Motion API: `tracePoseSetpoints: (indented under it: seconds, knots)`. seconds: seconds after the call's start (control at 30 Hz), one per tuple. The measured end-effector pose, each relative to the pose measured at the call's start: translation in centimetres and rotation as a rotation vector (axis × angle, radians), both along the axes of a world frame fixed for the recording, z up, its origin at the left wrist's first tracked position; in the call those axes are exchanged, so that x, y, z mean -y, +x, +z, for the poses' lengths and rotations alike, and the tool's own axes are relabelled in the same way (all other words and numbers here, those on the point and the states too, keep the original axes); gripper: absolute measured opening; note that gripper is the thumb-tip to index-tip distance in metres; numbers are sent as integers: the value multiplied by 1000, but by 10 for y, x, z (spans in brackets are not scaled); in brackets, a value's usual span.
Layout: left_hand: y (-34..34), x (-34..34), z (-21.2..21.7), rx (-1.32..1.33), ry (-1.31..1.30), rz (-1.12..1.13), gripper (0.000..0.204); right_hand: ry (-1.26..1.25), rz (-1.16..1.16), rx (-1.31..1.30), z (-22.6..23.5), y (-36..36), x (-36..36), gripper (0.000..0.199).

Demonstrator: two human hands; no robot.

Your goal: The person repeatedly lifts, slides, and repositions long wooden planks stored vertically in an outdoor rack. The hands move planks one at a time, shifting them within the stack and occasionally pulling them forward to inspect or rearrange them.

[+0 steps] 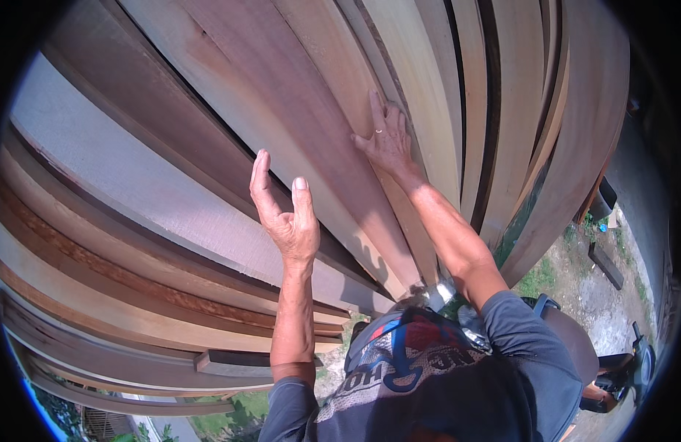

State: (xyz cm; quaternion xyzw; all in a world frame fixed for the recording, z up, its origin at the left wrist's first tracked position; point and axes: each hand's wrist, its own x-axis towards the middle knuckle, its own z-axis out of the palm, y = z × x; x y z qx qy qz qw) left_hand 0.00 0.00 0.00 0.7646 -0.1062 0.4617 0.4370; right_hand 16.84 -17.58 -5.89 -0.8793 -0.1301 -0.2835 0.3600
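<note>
Many long wooden planks fan out across the view, side by side with dark gaps between some of them. My right hand (388, 144), with a ring on one finger, lies with its fingers stretched on a pale tan plank (340, 55) near its edge. Just left of that is a reddish-brown plank (304, 103). My left hand (289, 225) is raised in front of the planks, thumb and fingers apart, with nothing in it. Below it runs a wide greyish plank (156, 184). Whether the left hand touches any wood cannot be told.
A short wood piece (237, 363) sits among the lower-left planks. On the ground at the right lie a dark block (605, 267) and patches of grass (539, 278). Part of a black vehicle (635, 368), perhaps a motorbike, shows at the lower right.
</note>
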Motion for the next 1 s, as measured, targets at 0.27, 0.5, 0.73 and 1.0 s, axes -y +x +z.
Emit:
tracePoseSetpoints:
  seconds: [0.27,0.5,0.73,1.0]
  knots:
    - [47,60,13,-182,-241,-341,63,65,188,243,-17,-86,41,111]
    - [47,116,23,-72,-250,-518,49,102,318,232,4,-118,75,114]
    - [59,163,65,82,-388,-735,50,55,202,307,45,-125,112,114]
    - [82,197,80,80,-326,-914,52,-51,152,404,63,-108,158,115]
